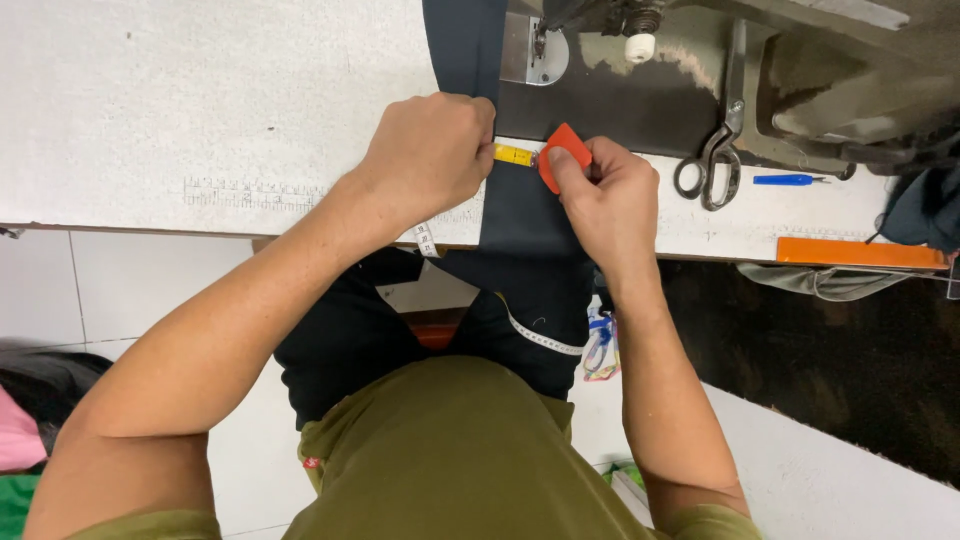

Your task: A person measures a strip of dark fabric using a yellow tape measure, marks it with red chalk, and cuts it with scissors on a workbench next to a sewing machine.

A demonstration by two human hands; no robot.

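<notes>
While the right hand (605,195) pinches a small orange piece of chalk (563,152) between thumb and fingertips, its corner sits on the dark cloth (520,215) right at the yellow end of the measuring tape (515,155). The left hand (430,150) is curled into a loose fist at nine o'clock from the chalk, fingers pressed together and clamping the tape flat against the cloth; the rest of the tape trails from under that fist down toward six o'clock, over the table edge and across the lap. The cloth itself runs as a strip from twelve o'clock, where it passes beside the presser foot (538,45) of the sewing machine, down over the white table (200,100) edge. To do this well, I'd judge the tape should lie taut and square to the cloth's edge, the fist pinning both layers so nothing creeps, and the chalk should meet the cloth with its thin edge for a short, fine tick rather than a smear. At three o'clock from the right hand, well apart, lie scissors (708,170), then a blue seam ripper (788,180), and farther toward four o'clock an orange ruler (860,252) at the table's rim. Faint ruled markings (250,192) show on the tabletop at nine o'clock.
</notes>
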